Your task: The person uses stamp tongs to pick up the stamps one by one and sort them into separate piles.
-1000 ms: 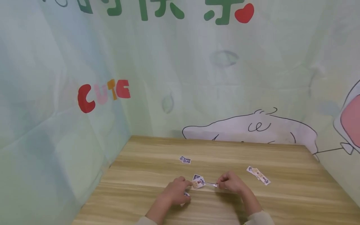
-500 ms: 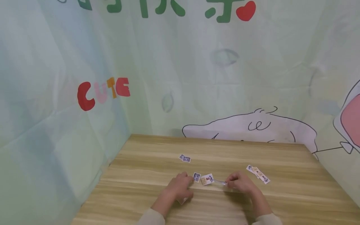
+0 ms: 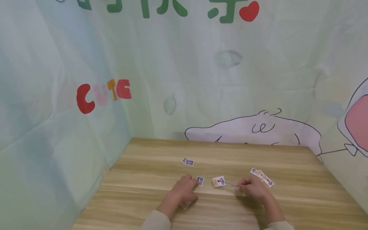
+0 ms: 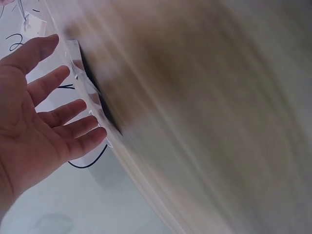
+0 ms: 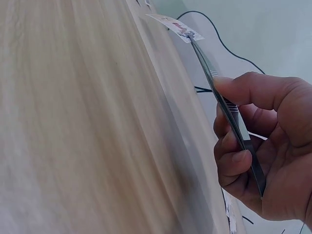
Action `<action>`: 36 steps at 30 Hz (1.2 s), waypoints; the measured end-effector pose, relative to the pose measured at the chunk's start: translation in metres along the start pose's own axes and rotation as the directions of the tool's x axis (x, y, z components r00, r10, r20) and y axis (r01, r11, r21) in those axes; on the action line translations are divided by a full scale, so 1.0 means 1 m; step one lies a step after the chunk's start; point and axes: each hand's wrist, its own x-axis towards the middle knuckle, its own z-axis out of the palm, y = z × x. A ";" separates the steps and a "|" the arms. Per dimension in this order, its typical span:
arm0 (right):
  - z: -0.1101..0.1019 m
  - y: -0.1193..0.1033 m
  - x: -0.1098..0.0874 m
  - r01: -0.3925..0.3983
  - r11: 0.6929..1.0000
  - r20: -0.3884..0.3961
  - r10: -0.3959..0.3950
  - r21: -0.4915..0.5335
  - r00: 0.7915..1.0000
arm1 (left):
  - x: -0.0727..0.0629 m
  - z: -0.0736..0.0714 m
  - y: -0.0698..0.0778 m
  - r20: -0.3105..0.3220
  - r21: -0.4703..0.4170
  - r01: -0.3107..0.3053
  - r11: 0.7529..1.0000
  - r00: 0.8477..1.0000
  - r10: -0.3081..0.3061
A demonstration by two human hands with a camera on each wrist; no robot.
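Right hand grips tweezers holding a card, likely for shifting; spread left hand lies left of it. Steady squeezing seems needed next.

- A fabric backdrop is hung behind the wooden table and along its left side.
- Tweezers are held in the right hand, tip directed left.
- A gripped card is positioned at the tweezers' tip, between both hands.
- A single card is located just beside the left hand's fingertips; contact cannot be determined.
- A partly covered card is situated below the left hand, toward the person.
- A rear card pair is set, overlapped, behind the left hand.
- An overlapping card group is placed behind and right of the right hand.
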 end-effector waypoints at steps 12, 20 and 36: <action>-0.010 0.004 -0.008 -0.048 0.998 -0.050 0.047 -0.028 0.998 | 0.004 0.002 0.002 0.025 0.007 0.022 1.000 0.999 -0.023; -0.021 0.011 -0.011 -0.035 0.999 -0.068 0.035 -0.004 0.997 | 0.006 0.001 0.004 0.033 0.026 0.037 0.999 0.999 -0.037; -0.054 0.031 -0.027 -0.114 0.993 -0.112 0.115 0.009 0.987 | 0.005 0.001 0.001 0.043 -0.042 0.037 0.998 0.998 -0.035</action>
